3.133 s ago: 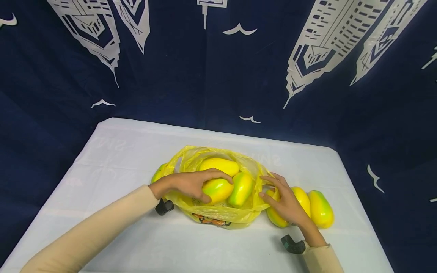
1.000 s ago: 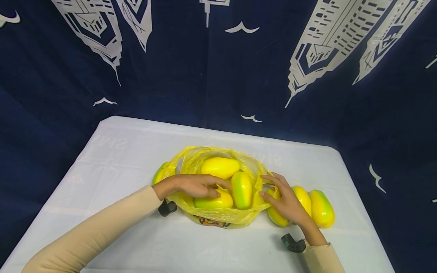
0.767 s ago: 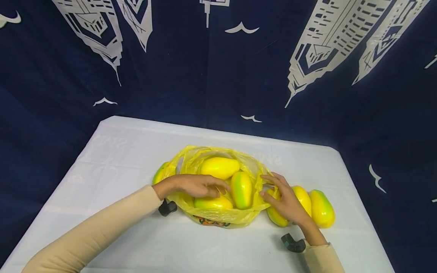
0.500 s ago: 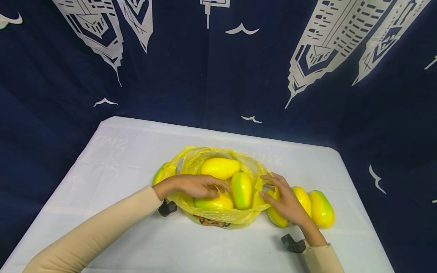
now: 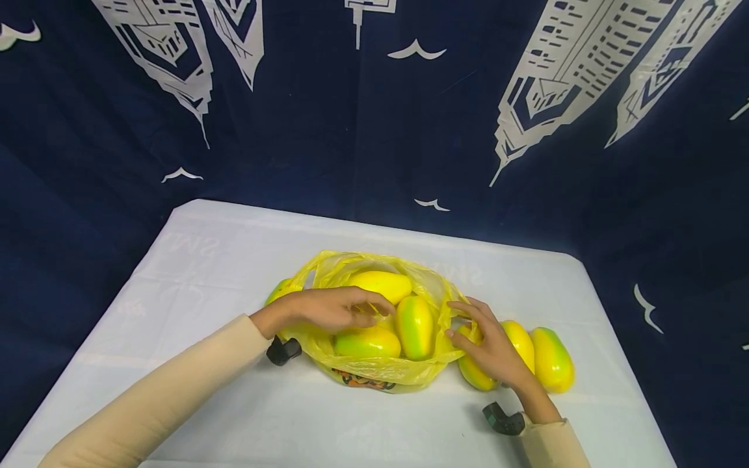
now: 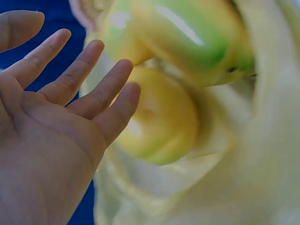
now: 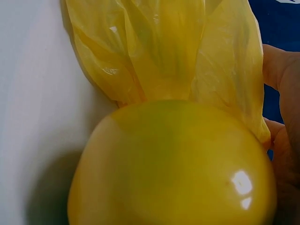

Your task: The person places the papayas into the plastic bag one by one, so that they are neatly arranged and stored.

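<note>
The yellow bag [image 5: 404, 370] lies at the middle of the head view on a white-covered counter [image 5: 205, 416], its mouth spread and facing up. Three pieces of fruit show inside: a back mango [image 5: 384, 285] lying crosswise at the top of the mouth, a right mango [image 5: 417, 328] with a green streak, its long side running down the frame, and a front mango [image 5: 368, 345] crosswise at lower left. The left hand [image 5: 328, 307] comes from the left over the bag, holding nothing; the left wrist view shows its fingers [image 6: 77, 72] stretched and apart, though whether a fingertip touches fruit I cannot tell. The right hand [image 5: 490, 341] holds the bag's right edge, fingers bent at the plastic and the thumb standing apart below them. Beneath that hand is a partly covered mango [image 5: 476, 373], with a middle mango [image 5: 519, 341] and an outer mango [image 5: 552, 359] beside it toward the right of the frame. A left mango [image 5: 281, 289] peeks from behind the bag's left side. Tan sleeves [image 5: 158, 396] enter from the lower corners, a dark device [image 5: 285, 351] near each wrist. Navy cloth [image 5: 374, 117] with white building prints [image 5: 155, 39] fills the upper frame
</note>
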The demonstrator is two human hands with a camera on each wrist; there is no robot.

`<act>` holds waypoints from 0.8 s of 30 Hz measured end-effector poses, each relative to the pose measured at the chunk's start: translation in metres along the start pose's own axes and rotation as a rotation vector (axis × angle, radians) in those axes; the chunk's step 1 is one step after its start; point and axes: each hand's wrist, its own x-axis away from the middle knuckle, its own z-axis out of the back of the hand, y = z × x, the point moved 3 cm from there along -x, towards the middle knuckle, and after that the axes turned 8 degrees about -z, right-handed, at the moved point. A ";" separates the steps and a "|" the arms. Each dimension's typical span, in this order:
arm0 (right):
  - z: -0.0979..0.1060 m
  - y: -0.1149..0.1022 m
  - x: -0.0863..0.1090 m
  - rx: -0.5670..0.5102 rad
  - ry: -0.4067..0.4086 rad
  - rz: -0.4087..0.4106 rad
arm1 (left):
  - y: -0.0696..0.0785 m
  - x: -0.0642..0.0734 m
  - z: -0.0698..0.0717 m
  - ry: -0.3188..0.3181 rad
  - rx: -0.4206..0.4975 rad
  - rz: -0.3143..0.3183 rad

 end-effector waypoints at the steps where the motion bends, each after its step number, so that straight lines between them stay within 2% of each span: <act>1: 0.000 0.000 0.000 -0.001 -0.001 0.000 | 0.003 0.002 0.003 0.012 0.002 -0.011; 8: 0.000 0.001 0.000 0.003 0.002 0.000 | 0.023 0.024 0.030 0.113 0.027 -0.092; 13: 0.002 0.000 -0.001 0.008 0.005 0.002 | 0.026 0.045 0.046 0.175 0.022 -0.138; 18: 0.002 0.000 -0.001 0.006 0.001 -0.005 | 0.018 0.066 0.057 0.252 0.007 -0.103; 24: 0.002 -0.001 0.000 -0.002 -0.004 -0.008 | 0.001 0.093 0.067 0.393 -0.005 -0.034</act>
